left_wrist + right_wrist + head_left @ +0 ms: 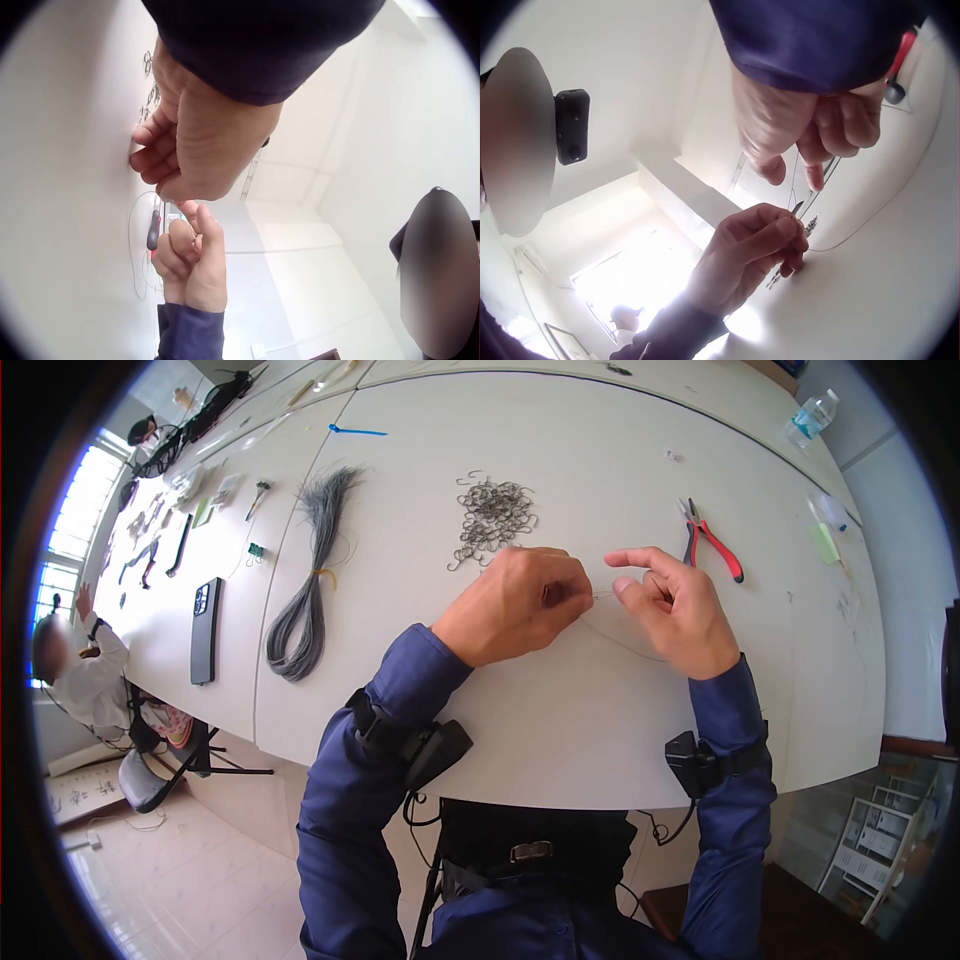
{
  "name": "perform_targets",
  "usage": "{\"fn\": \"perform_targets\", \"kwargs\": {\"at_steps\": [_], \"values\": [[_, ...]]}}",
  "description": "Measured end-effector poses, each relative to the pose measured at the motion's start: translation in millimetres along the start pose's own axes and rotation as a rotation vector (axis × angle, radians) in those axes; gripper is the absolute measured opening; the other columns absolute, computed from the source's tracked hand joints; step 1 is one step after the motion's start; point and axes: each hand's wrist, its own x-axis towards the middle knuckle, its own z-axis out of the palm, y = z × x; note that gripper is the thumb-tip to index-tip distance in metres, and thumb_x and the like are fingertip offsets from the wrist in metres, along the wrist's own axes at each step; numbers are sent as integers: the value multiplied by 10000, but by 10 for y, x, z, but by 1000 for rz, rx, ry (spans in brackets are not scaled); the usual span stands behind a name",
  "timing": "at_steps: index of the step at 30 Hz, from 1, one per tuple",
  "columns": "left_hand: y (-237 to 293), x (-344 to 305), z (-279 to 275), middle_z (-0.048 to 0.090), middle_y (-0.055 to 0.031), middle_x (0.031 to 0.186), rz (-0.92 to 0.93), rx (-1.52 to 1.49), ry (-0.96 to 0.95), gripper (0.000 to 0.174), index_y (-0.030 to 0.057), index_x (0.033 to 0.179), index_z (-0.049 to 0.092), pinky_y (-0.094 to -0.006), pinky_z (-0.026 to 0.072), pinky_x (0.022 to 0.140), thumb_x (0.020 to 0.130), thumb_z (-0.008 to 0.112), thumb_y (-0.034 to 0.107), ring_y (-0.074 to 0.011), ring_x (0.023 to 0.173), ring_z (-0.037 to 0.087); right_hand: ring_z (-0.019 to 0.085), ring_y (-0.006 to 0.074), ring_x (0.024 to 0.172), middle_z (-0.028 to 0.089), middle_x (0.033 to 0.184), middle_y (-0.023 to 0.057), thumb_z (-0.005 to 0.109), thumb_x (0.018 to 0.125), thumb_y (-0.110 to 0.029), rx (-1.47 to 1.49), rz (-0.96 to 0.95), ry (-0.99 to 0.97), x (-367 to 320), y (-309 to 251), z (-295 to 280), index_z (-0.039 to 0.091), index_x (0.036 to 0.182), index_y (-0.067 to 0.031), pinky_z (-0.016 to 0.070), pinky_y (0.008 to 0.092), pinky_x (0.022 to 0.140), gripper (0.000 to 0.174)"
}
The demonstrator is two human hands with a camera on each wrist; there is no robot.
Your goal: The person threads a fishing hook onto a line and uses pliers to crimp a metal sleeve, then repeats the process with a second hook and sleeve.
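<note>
My left hand (pixel 520 605) pinches a small dark metal hook (pixel 797 209) between thumb and forefinger; only its tip shows past them. Facing it, my right hand (pixel 685 615) has its forefinger stretched toward the left and the other fingers curled in. A thin grey line (pixel 625 645) loops between the two hands and runs into those curled fingers. Just beyond my left hand lies a heap of small hooks (pixel 497 515). In the left wrist view, my left hand (pixel 206 142) hides the hook.
Red-handled pliers (pixel 712 540) lie beyond my right hand. To the left are a tied bundle of grey line (pixel 300 625) and a black phone (pixel 205 630). A blue tie (pixel 358 431) lies farther back, a water bottle (pixel 812 417) at back right. Another person (pixel 85 650) sits far left.
</note>
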Motion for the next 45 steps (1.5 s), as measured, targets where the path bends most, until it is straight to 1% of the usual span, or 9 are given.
{"fn": "perform_targets", "kwargs": {"at_steps": [1, 5, 10, 13, 22, 34, 40, 43, 45], "values": [[-15, -1, 15, 648, -150, 746, 5, -36, 28, 110, -32, 868, 683, -347, 518, 627, 869, 692, 78, -255, 641, 643, 292, 41, 506, 339, 544, -58, 688, 933, -221, 74, -6, 9, 9, 46, 10, 700, 957, 13, 261, 273, 478, 235], [15, 8, 4, 649, -146, 752, 4, -18, 26, 101, -32, 870, 681, -348, 521, 630, 867, 692, 69, -249, 654, 647, 315, 20, 522, 414, 570, -86, 672, 973, -272, 137, 113, -54, 24, 73, -4, 698, 950, 30, 263, 252, 477, 304], [34, 14, 10, 647, -150, 759, 32, 25, 43, 103, -36, 872, 674, -353, 522, 627, 870, 694, 66, -256, 666, 649, 333, -5, 531, 453, 583, -107, 696, 959, -259, 200, 225, -119, 16, 14, 50, 700, 936, 33, 261, 223, 474, 293], [-22, 7, 43, 638, -78, 735, 83, 67, 64, 91, -4, 884, 693, -295, 483, 587, 893, 723, 82, -169, 628, 593, 338, -9, 532, 463, 580, -102, 704, 952, -246, 226, 222, -110, 18, 43, 74, 700, 935, 32, 263, 220, 472, 278], [-26, 4, 54, 643, -90, 761, 100, 127, 68, 82, -4, 907, 700, -314, 494, 596, 883, 720, 72, -193, 632, 604, 352, 10, 534, 486, 572, -77, 700, 951, -252, 174, 225, -74, 28, 56, 116, 703, 917, 28, 288, 232, 482, 283], [-50, 0, 68, 651, -107, 779, 140, 154, 68, 67, -13, 909, 699, -325, 518, 605, 875, 720, 42, -214, 657, 643, 349, 18, 516, 478, 551, -61, 688, 957, -252, 118, 191, -43, 27, 78, 147, 708, 924, 35, 275, 248, 466, 290], [-58, 5, 75, 647, -107, 768, 139, 189, 76, 60, -11, 899, 699, -321, 519, 603, 872, 721, 39, -211, 657, 645, 390, 17, 536, 517, 567, -47, 685, 957, -241, 132, 195, -44, 24, 73, 160, 706, 917, 35, 321, 229, 488, 280], [-29, 0, 50, 654, -100, 808, 100, 149, 38, 101, 6, 944, 697, -316, 515, 622, 861, 730, 52, -204, 707, 644, 422, 16, 559, 559, 609, -42, 681, 962, -232, 164, 199, -54, 26, 98, 159, 703, 922, 34, 342, 223, 507, 270], [11, -1, 44, 660, -93, 850, 92, 121, 71, 151, 20, 988, 692, -320, 515, 646, 852, 738, 67, -204, 751, 644, 435, 15, 573, 579, 638, -41, 677, 967, -226, 230, 217, -41, 18, 49, 152, 700, 926, 34, 344, 220, 516, 265]]}}
